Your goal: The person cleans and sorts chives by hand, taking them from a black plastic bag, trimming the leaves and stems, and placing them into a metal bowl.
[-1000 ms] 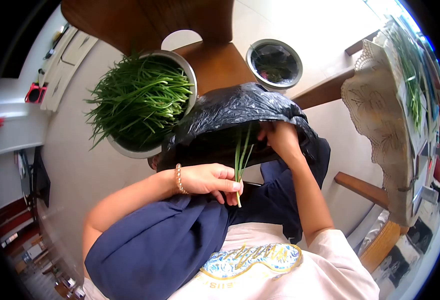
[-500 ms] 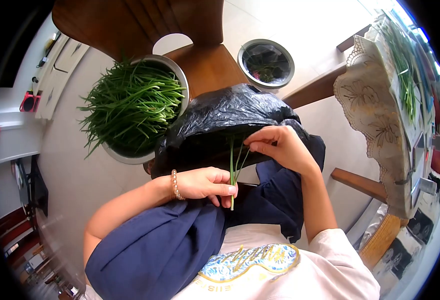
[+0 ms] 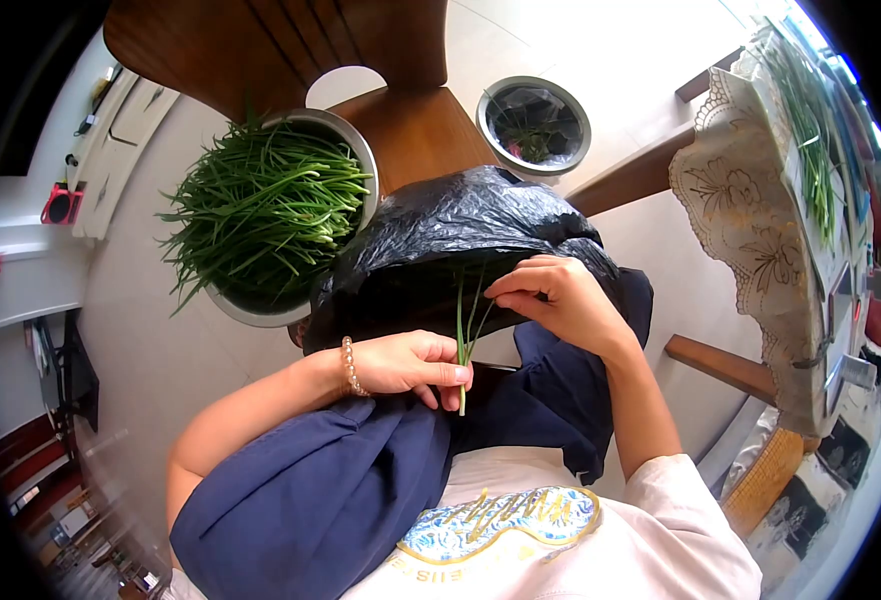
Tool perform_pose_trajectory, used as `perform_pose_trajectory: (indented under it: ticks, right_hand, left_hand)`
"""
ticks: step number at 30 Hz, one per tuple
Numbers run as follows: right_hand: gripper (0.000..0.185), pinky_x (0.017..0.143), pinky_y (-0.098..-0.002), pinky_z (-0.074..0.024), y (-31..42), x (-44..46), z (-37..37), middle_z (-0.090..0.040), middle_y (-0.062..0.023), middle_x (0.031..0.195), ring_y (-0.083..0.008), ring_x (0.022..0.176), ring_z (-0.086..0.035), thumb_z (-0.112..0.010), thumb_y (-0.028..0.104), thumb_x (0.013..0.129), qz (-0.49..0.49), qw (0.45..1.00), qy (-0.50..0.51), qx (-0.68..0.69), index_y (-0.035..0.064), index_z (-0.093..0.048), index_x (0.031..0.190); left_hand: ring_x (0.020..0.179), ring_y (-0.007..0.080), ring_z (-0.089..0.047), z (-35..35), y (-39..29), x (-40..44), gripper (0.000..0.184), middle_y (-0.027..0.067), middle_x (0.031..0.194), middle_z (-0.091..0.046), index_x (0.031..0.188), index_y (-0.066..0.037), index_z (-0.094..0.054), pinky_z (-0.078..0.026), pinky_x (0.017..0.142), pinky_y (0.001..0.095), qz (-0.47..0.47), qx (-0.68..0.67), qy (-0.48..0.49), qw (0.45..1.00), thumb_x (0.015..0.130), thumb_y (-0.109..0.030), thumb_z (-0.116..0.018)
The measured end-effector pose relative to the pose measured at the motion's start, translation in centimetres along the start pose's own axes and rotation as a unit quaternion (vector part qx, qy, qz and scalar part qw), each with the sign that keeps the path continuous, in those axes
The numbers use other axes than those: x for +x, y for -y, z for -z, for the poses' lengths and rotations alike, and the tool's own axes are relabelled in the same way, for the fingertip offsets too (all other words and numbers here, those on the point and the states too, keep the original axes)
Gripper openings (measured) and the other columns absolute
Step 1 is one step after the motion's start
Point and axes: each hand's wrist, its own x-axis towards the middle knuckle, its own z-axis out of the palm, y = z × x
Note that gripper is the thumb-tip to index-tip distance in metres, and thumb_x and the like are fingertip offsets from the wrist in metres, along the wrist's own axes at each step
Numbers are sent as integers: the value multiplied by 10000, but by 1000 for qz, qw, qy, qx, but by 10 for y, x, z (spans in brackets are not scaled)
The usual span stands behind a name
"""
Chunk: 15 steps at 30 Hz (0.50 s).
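My left hand [image 3: 410, 365], with a beaded bracelet at its wrist, pinches a slim garlic chive stalk [image 3: 461, 335] near its pale lower end between thumb and fingers. The green leaves fan upward from there, in front of the opening of a black plastic bag [image 3: 460, 215] in my lap. With thumb and fingertips together, my right hand [image 3: 560, 300] grips one thin leaf of the same chive at the bag's mouth. The bag's inside is dark, so its contents are hidden. Beyond my left forearm, a big heap of garlic chives [image 3: 270, 215] fills a metal basin [image 3: 368, 170].
The basin rests at the seat of a wooden chair [image 3: 415, 135]. A lined bin [image 3: 485, 110] with green scraps stands on the floor. At right, a lace-edged tablecloth [image 3: 730, 200] covers a table carrying more long green leaves [image 3: 815, 170].
Both hands keep their hold, and the chive has shifted slightly left and up with my left hand. My right hand has moved a little left and down.
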Motion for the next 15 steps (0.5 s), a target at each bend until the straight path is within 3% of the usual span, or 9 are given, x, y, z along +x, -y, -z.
perform_pose_trajectory:
  ticks: [4,6,7,10,11,13,15]
  right_hand:
    - [75,538,-261,-459,8,2,-5,-615,-81,684,-142,588,-588,-622,22,722,-76,997,11,4,14,-626,797]
    - [75,552,-277,-476,8,2,-21,-611,-86,632,-191,556,-599,-621,86,693,-200,976,-87,8,30,-597,739]
    - [95,530,-261,-465,5,2,-33,-604,-81,595,-153,529,-591,-611,95,700,-243,961,-127,38,12,-570,726]
    - [126,451,-216,-399,-15,8,-57,-582,-51,591,-80,494,-511,-552,101,775,-353,850,-191,341,-15,-557,726]
    - [119,433,-205,-372,-17,8,-63,-577,-57,598,-73,471,-476,-534,90,785,-388,776,-220,446,-15,-562,736]
    - [118,435,-202,-375,-31,7,-73,-584,-76,606,-77,471,-478,-529,88,785,-405,737,-292,456,-20,-571,763]
    - [158,429,-201,-379,-43,5,-75,-605,-114,623,-80,453,-467,-526,106,801,-400,818,-244,333,-44,-576,809]
  left_hand:
    - [779,100,-586,2,0,0,216,21,861,-588,932,-70,-536,-471,668,224,-3,-26,-28,999,901,-280,-497]
    - [747,114,-596,5,-1,2,190,24,830,-582,913,-73,-535,-482,650,243,-14,-64,-64,996,890,-261,-510]
    - [736,122,-597,4,-3,2,174,24,798,-574,885,-80,-528,-485,643,252,-21,-70,-86,994,885,-253,-501]
    - [708,137,-597,3,-10,1,182,34,754,-570,796,-97,-497,-489,628,271,-29,-119,-138,983,878,-255,-458]
    - [708,137,-597,3,-10,1,182,34,754,-570,796,-97,-497,-489,628,271,-29,-119,-139,983,878,-255,-458]
    - [693,144,-597,4,-7,-1,183,41,724,-573,772,-98,-491,-491,618,278,9,-118,-150,982,875,-240,-439]
    - [684,159,-599,7,-3,-1,190,51,724,-585,764,-92,-490,-499,616,290,5,-129,-185,974,863,-248,-447]
